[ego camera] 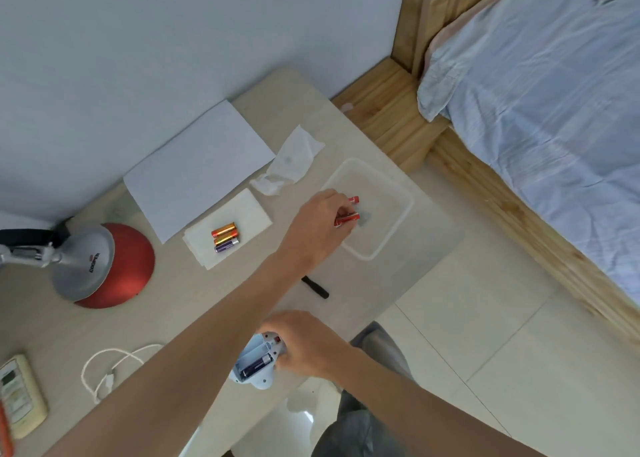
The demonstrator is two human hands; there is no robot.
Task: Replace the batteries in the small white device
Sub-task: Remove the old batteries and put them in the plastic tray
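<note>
1. Nearest the lens, the small white device point(250, 352) is being gripped by the right hand point(304, 346) at the near edge of the counter point(173, 283), with its open battery bay being faced upward. One dark cell point(258, 365) is being shown inside, and the slot beside it looks vacant.
2. Two red batteries point(348, 218) are being pinched by the left hand point(322, 221), which is being held over the clear tray point(381, 186), well apart from the device.
3. Three batteries point(225, 237) are being kept side by side on a white napkin point(252, 211). Their long axes are running roughly left to right with a slight upward tilt, close to the slant of the bay.
4. That napkin is lying up and left of the device and just left of the left hand. The left hand is therefore being judged the nearer one for picking up a replacement, once the red pair is dropped; the right hand is being taken up by the device.
</note>
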